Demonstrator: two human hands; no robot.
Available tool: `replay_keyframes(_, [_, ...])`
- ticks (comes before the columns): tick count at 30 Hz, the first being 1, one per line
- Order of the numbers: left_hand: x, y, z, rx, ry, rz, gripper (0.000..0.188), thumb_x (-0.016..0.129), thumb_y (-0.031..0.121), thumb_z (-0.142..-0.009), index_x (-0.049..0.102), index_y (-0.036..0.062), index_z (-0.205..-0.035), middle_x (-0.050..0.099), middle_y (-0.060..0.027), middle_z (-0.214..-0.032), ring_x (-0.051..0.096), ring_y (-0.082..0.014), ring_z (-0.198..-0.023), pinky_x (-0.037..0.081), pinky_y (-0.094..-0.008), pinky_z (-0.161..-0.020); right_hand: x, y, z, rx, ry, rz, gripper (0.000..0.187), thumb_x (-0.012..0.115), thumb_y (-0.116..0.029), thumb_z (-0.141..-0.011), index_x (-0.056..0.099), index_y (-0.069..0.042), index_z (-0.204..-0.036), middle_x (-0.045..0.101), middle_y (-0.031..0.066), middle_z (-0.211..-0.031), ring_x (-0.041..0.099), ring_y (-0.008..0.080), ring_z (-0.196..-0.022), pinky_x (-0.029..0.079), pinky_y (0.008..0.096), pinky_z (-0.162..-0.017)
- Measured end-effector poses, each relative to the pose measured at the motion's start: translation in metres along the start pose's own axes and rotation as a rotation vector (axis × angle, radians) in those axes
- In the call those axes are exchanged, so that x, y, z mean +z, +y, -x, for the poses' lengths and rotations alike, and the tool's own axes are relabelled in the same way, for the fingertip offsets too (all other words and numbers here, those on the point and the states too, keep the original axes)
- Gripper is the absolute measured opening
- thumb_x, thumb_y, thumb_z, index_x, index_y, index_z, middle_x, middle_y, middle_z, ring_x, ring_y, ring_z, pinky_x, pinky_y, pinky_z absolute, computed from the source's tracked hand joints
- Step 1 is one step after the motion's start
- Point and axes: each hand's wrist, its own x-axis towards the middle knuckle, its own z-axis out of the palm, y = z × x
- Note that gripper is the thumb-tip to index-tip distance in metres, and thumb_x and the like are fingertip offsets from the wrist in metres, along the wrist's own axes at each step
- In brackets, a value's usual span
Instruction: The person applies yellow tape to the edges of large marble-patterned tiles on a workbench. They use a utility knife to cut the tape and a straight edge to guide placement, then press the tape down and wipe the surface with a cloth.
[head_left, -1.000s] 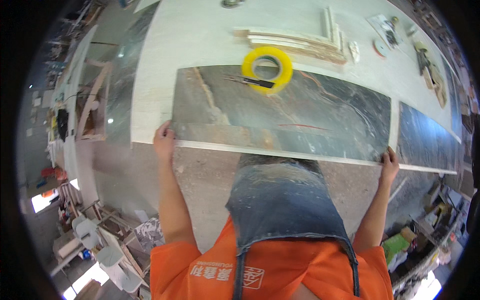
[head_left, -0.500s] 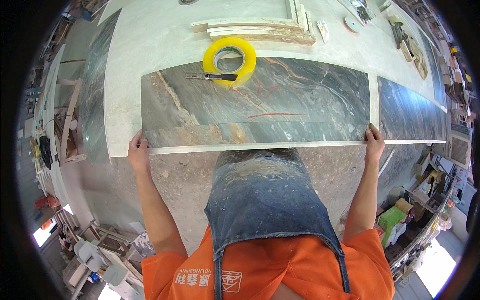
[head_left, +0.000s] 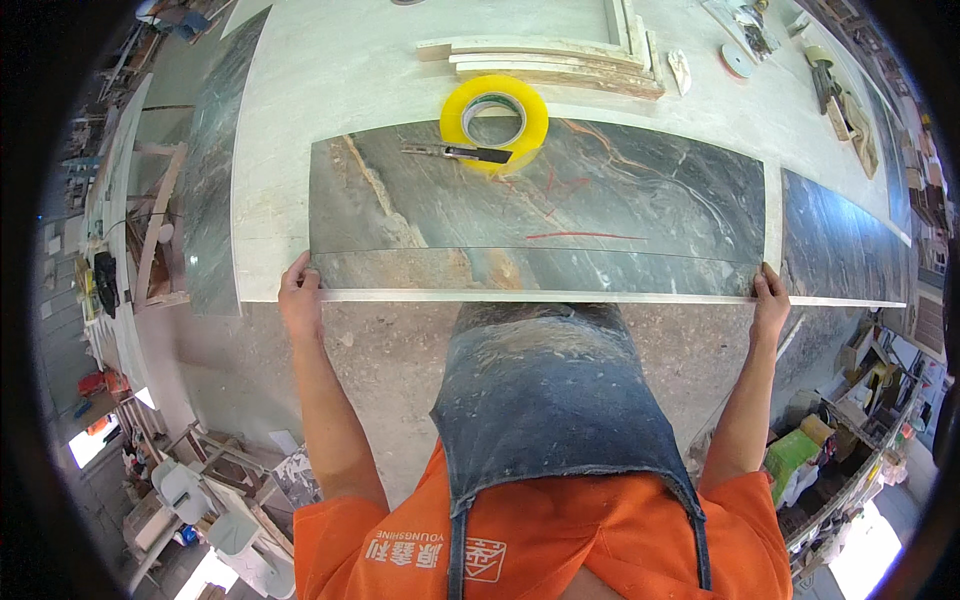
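A narrow grey marble strip (head_left: 420, 269) with orange-brown patches lies along the near edge of the white worktable (head_left: 272, 200). My left hand (head_left: 300, 295) grips its left end, fingers closed at the corner. At the other end, my right hand (head_left: 770, 297) pinches the right corner. Beyond the strip, along a thin dark seam, lies a wider grey marble slab (head_left: 600, 200) with red marks drawn on it. A yellow roll of tape (head_left: 533, 118) rests on the slab's far edge. Across the roll's near side lies a utility knife (head_left: 480, 154) with a black end.
Farther back on the table are stacked pale wooden strips (head_left: 550, 67) and a round disc (head_left: 736, 61). Another marble slab (head_left: 840, 235) lies to the right, and a long marble panel (head_left: 215, 190) stretches along the left. Cluttered shelving (head_left: 850, 440) stands at the lower right.
The whole view has shifted, so the table appears farther right. The seam between strip and slab now shows as a darker line. Both hands stay at the strip's ends.
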Motion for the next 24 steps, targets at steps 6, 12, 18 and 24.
replay_keyframes(6, [0.001, 0.009, 0.005, 0.002, -0.007, 0.031, 0.041, 0.063, 0.007, -0.093, 0.07, 0.0042, -0.133, 0.067, -0.0037, -0.102, 0.06, -0.0124, -0.086, 0.05, -0.028, -0.081, -0.003, 0.006, -0.004, -0.002, -0.013, -0.03, 0.041, 0.067, -0.009, -0.096, 0.066, 0.002, -0.136, 0.072, 0.0114, -0.125, 0.066, 0.0174, -0.106, 0.051, 0.0294, -0.094])
replay_keyframes(12, [0.003, 0.02, 0.01, 0.003, 0.018, 0.005, 0.039, 0.063, 0.004, -0.093, 0.07, 0.001, -0.131, 0.067, -0.0034, -0.101, 0.059, -0.0121, -0.086, 0.05, -0.0271, -0.08, -0.003, 0.008, -0.006, 0.002, -0.001, -0.052, 0.04, 0.068, -0.01, -0.096, 0.067, 0.002, -0.135, 0.073, 0.0103, -0.121, 0.066, 0.0154, -0.102, 0.051, 0.0281, -0.092])
replay_keyframes(18, [0.003, 0.01, 0.006, 0.04, 0.021, 0.007, 0.04, 0.063, 0.004, -0.093, 0.07, 0.0009, -0.133, 0.066, -0.0021, -0.098, 0.057, -0.0108, -0.082, 0.049, -0.0262, -0.077, -0.004, 0.008, -0.006, 0.028, -0.013, -0.056, 0.041, 0.068, -0.01, -0.097, 0.066, 0.002, -0.136, 0.072, 0.0094, -0.122, 0.066, 0.0155, -0.103, 0.05, 0.0279, -0.093])
replay_keyframes(24, [0.0, 0.005, 0.005, 0.028, 0.027, 0.024, 0.039, 0.063, 0.002, -0.093, 0.071, 0.0009, -0.131, 0.067, -0.0032, -0.101, 0.059, -0.0123, -0.085, 0.05, -0.027, -0.08, 0.0, 0.006, -0.004, -0.005, -0.014, -0.033, 0.041, 0.069, -0.01, -0.096, 0.067, 0.002, -0.136, 0.072, 0.0092, -0.12, 0.066, 0.0155, -0.102, 0.05, 0.0279, -0.093])
